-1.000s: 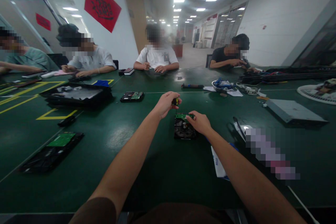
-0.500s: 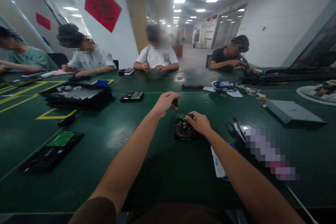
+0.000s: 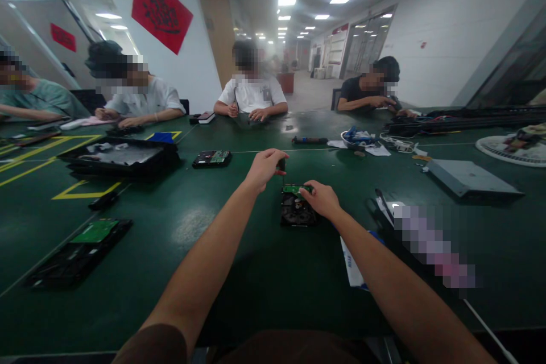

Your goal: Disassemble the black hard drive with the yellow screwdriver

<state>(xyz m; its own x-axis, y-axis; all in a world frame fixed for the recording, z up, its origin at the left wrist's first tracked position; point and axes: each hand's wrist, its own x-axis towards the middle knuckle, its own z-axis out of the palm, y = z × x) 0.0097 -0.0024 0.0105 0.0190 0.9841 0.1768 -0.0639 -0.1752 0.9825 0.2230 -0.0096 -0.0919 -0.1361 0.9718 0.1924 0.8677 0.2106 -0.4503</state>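
Note:
A black hard drive (image 3: 295, 211) with a green circuit board (image 3: 292, 189) at its far end lies on the green table (image 3: 256, 273) in front of me. My left hand (image 3: 263, 167) is closed round the handle of a small screwdriver (image 3: 282, 166), held upright with its tip down on the far left corner of the board. My right hand (image 3: 321, 199) rests on the drive's far right corner, fingers pinched on the board's edge.
A second drive (image 3: 212, 158), a black tray (image 3: 121, 156), a flat black device with a green board (image 3: 79, 250) lie to the left. A grey box (image 3: 467, 177), cables and a bowl (image 3: 356, 139) sit to the right. Several other people sit round the far edge.
My left hand has turned slightly on the screwdriver handle and the yellow on the handle no longer shows. The view shifted a little left; the drive stays put.

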